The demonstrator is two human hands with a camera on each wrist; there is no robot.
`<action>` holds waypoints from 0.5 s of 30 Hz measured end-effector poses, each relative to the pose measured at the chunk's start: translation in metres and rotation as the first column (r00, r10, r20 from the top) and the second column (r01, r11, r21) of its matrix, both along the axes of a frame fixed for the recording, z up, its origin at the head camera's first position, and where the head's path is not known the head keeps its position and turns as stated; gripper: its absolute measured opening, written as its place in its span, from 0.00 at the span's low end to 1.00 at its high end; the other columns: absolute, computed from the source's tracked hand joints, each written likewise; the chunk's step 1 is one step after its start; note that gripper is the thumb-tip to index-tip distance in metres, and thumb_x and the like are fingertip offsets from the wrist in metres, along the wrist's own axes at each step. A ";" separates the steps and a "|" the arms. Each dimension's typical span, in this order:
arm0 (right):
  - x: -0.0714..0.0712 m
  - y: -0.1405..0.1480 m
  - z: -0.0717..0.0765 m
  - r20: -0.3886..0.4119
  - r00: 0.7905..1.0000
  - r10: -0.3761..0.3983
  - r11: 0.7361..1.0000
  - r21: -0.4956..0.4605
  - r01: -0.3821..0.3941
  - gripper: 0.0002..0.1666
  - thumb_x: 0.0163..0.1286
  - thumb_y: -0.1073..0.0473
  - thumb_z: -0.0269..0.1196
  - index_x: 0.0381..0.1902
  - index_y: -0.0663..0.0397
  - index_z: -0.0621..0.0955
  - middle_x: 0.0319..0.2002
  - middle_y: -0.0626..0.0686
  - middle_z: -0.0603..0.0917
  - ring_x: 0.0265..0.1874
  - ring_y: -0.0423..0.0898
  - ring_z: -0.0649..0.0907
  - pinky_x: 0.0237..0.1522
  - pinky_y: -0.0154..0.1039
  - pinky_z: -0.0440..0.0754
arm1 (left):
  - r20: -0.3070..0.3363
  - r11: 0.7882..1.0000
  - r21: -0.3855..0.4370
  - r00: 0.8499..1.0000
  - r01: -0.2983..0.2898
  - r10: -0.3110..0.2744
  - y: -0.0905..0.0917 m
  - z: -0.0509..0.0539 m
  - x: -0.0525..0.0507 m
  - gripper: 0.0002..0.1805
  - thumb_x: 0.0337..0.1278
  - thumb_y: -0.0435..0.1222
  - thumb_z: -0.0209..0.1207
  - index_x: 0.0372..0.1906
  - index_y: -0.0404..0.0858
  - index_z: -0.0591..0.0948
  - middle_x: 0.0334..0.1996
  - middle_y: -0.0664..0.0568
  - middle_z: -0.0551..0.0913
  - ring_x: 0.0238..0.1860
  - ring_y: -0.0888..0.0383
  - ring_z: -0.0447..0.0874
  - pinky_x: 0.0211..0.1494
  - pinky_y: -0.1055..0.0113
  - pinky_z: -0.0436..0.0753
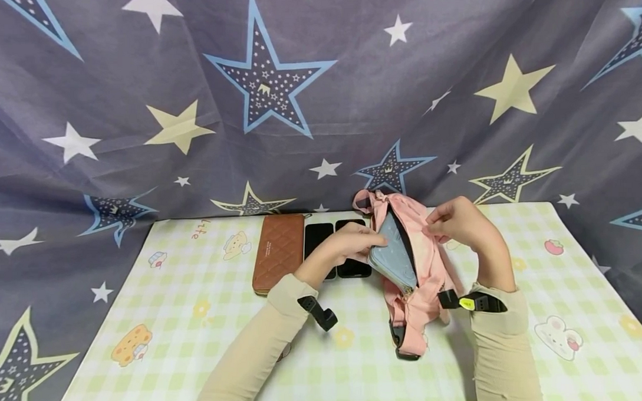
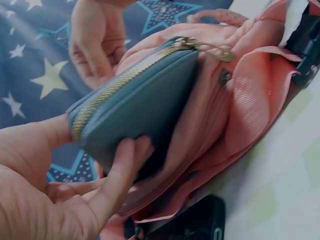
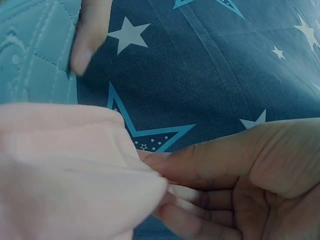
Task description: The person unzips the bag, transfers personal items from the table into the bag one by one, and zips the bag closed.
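Note:
A blue zip wallet [image 1: 396, 256] with a gold zipper [image 2: 125, 82] sits partly inside the open mouth of a pink fabric bag [image 1: 430, 257]. My left hand [image 1: 351, 241] grips the wallet's outer end, thumb on one side and fingers on the other, as the left wrist view shows. On the bag's far side, my right hand [image 1: 458, 223] pinches the edge of the pink fabric [image 3: 75, 170] between thumb and fingers. The wallet's inner end is hidden in the bag.
Left of the bag lie a brown quilted wallet [image 1: 279, 252] and two black phones [image 1: 353, 269], partly covered by my left hand. A strap with a black buckle [image 1: 398, 333] hangs toward the front. Behind the checked tablecloth [image 1: 189, 314] rises a star-patterned curtain [image 1: 280, 158].

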State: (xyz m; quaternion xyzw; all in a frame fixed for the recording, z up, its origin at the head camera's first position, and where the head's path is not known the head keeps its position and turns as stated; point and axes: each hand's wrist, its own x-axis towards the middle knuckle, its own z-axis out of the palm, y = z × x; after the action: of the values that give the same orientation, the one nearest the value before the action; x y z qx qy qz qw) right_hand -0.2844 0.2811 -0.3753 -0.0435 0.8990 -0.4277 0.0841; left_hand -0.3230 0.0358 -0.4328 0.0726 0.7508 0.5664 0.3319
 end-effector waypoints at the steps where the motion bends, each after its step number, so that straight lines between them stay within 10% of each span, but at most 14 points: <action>1: 0.000 0.000 0.000 0.000 1.000 0.000 1.000 -0.001 0.000 0.12 0.65 0.67 0.68 0.41 0.76 0.85 0.25 0.55 0.89 0.21 0.39 0.84 0.28 0.36 0.85 | 0.010 1.000 -0.001 1.000 0.020 -0.020 -0.002 0.001 0.000 0.15 0.62 0.39 0.65 0.49 0.33 0.85 0.28 0.55 0.85 0.32 0.61 0.84 0.42 0.66 0.88; 6: -0.001 -0.001 0.001 0.004 1.000 0.004 1.000 0.001 -0.004 0.12 0.66 0.68 0.68 0.41 0.76 0.85 0.25 0.55 0.89 0.22 0.39 0.84 0.28 0.37 0.85 | 0.038 0.999 -0.013 0.998 0.050 -0.050 -0.010 0.006 0.000 0.15 0.62 0.37 0.65 0.49 0.31 0.85 0.25 0.56 0.84 0.29 0.62 0.84 0.43 0.65 0.89; 15: 0.000 -0.005 0.001 -0.012 1.000 -0.014 1.000 -0.011 0.013 0.10 0.65 0.68 0.67 0.41 0.74 0.86 0.24 0.53 0.89 0.23 0.41 0.85 0.30 0.37 0.85 | -0.030 0.992 0.050 0.993 -0.117 0.118 -0.006 0.002 0.002 0.12 0.61 0.30 0.64 0.47 0.26 0.85 0.22 0.56 0.84 0.26 0.64 0.84 0.41 0.66 0.88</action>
State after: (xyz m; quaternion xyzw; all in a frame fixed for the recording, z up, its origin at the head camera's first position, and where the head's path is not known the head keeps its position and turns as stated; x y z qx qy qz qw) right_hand -0.2847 0.2761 -0.3740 -0.0404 0.8973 -0.4329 0.0757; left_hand -0.3207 0.0302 -0.4304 0.0457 0.7452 0.6018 0.2836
